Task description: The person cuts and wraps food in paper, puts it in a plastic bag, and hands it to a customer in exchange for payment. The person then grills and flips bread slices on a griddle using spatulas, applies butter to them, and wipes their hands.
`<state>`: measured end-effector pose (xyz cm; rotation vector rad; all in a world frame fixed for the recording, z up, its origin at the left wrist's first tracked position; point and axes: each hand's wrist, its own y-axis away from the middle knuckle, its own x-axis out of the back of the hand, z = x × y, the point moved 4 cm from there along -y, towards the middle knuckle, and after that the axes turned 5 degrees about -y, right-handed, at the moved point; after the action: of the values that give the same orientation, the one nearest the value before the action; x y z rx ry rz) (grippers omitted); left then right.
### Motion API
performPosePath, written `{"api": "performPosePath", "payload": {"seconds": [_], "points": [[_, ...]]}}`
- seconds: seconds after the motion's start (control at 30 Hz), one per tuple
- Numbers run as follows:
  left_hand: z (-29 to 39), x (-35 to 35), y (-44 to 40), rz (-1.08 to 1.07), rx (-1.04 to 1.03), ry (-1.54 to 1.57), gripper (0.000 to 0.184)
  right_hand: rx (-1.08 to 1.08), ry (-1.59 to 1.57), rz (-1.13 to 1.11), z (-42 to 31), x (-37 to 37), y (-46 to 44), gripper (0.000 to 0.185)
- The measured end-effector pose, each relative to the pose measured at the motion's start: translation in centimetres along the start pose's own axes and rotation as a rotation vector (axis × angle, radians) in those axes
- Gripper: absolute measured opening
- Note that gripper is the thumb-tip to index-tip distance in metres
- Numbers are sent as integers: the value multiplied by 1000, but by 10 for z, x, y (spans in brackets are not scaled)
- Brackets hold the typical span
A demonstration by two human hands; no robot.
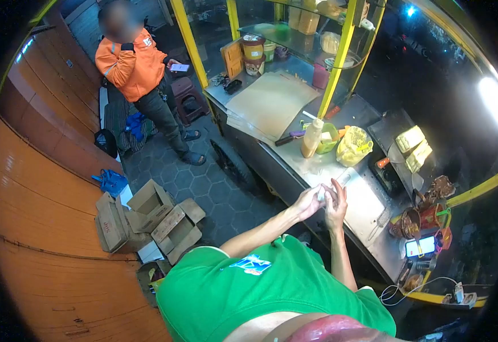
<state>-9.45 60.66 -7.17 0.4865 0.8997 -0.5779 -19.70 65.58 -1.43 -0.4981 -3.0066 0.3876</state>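
Both my hands meet above the near edge of the metal counter (343, 174). My left hand (308, 202) comes in from the left side of the view, fingers closed round a small whitish item (321, 194) too small to name. Against it is my right hand (335, 204), its fingers raised and apart, the thumb side near that item. Just beyond them stand a bottle of tan sauce (311, 139), a green bowl (327, 137) and a yellow plastic-lined tub (353, 146). Two yellow-wrapped blocks (413, 149) lie on the dark griddle (385, 128).
A person in an orange jacket (130, 68) stands beyond the cart, holding a phone (179, 67). Open cardboard boxes (149, 214) are on the floor. A lit phone (419, 247), a red-brown pot (409, 222) and a white cable (394, 293) sit at the right. Yellow posts (340, 62) frame the cart.
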Motion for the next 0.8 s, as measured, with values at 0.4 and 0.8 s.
{"api": "performPosePath", "payload": {"seconds": [0.4, 0.8], "points": [[109, -64, 34, 165, -572, -951, 23, 111, -308, 70, -47, 30, -11, 59], [43, -124, 50, -366, -623, -1225, 45, 237, -669, 291, -91, 20, -64, 71]]}}
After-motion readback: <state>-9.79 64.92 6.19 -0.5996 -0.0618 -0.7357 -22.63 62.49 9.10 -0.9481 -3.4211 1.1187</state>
